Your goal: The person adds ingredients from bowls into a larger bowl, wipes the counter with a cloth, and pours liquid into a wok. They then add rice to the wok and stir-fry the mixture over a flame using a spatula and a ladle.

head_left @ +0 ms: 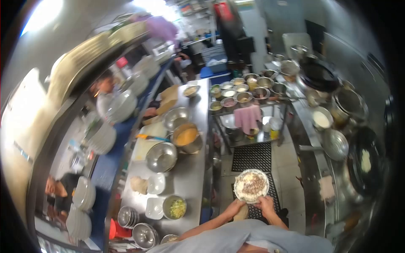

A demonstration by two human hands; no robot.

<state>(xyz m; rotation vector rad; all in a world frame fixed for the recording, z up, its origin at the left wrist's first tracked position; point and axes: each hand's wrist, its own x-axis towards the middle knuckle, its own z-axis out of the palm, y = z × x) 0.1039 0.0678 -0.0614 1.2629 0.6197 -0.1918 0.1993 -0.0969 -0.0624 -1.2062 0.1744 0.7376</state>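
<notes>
Both hands hold a round white-rimmed bowl [252,186] filled with pale and brownish food, low in front of the body. My left hand [234,207] grips its lower left edge. At the lower right edge, my right hand [265,204] has its fingers closed on the rim. Beneath the bowl lies a black perforated floor mat [252,157]. To the left, the steel counter [187,177] bears a bowl of chopped green and yellow food [175,207], an empty metal bowl [161,157] and a bowl of orange food [187,135].
Ahead stands a rack with many small food bowls [244,97] and a pink cloth [248,119]. Pans, including a black wok [363,160], line the stove side at right. Stacked white dishes [100,137] stand on the left shelf. Other people are beyond it.
</notes>
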